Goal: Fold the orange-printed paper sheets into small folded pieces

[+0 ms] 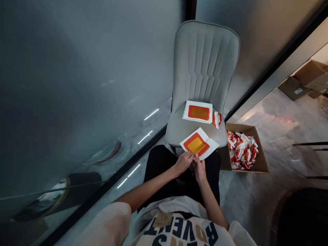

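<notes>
Above my lap, a white sheet of paper [188,140] with an orange and yellow printed rectangle is held at its near edge. It has a crease running across it and is partly bent. My left hand [185,161] pinches that edge, fingers closed. Close beside it, my right hand [199,167] also grips the edge, its thumb on the paper. On the grey chair [171,131] in front lies a stack of similar printed sheets [199,112]. A small folded orange and white paper piece [217,120] rests just right of the stack.
An open cardboard box [261,152] full of folded orange and white papers [242,150] stands on the floor right of the chair. A glass wall [89,85] runs along the left. More cardboard boxes [294,88] sit at the far right.
</notes>
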### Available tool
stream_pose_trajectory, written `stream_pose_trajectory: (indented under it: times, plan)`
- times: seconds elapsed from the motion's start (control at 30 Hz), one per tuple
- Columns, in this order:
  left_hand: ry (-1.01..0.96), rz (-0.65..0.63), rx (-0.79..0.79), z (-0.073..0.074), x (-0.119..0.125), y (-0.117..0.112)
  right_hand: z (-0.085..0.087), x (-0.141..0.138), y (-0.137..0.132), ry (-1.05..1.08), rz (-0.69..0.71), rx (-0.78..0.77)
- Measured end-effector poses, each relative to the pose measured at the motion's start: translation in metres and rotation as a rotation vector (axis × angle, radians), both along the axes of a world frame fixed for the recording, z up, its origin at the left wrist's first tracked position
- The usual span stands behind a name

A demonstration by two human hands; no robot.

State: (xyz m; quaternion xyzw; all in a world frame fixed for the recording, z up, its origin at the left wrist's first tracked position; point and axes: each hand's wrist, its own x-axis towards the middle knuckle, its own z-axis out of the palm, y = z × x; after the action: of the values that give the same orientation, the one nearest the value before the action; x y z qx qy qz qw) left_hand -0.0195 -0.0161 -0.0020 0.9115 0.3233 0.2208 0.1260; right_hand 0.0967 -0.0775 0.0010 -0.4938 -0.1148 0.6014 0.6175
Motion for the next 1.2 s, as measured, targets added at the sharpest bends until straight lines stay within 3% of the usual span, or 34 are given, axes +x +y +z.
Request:
stream_pose_trajectory:
  times: [0.13, 0.2, 0.4, 0.57, 0.67, 0.8, 0.9, 0.97, 1.07, 1.2]
  plan:
    - [-0.069, 0.077, -0.06, 0.007, 0.011, -0.014, 0.003, 0.008, 0.012, -0.093, -0.085, -0.03]
    - [-0.087, 0.068, -0.098, 0.009, 0.011, -0.015, 0.001, 0.016, 0.015, -0.152, -0.061, -0.055]
    - [-0.095, -0.06, -0.212, 0.028, 0.0, 0.005, -0.005, 0.057, 0.03, -0.228, 0.123, -0.147]
    - [-0.126, -0.048, -0.121, 0.047, -0.004, 0.046, 0.002, 0.098, 0.053, -0.189, 0.422, -0.21]
    - [-0.021, -0.139, -0.061, 0.042, -0.003, 0.072, 0.01, 0.117, 0.072, -0.188, 0.531, -0.229]
    - [0.093, -0.213, -0.116, 0.021, 0.0, 0.092, 0.02, 0.136, 0.092, -0.2, 0.629, -0.25]
    - [0.117, -0.186, -0.149, 0.006, 0.0, 0.095, 0.022, 0.142, 0.089, -0.22, 0.576, -0.241]
    - [0.113, -0.155, -0.141, -0.001, 0.0, 0.092, 0.019, 0.137, 0.076, -0.229, 0.451, -0.219]
    - [0.085, -0.087, -0.126, -0.005, 0.002, 0.083, 0.005, 0.114, 0.049, -0.195, 0.123, -0.158]
    - [0.076, 0.066, -0.123, -0.005, 0.003, 0.067, -0.016, 0.078, 0.025, -0.223, -0.017, -0.093]
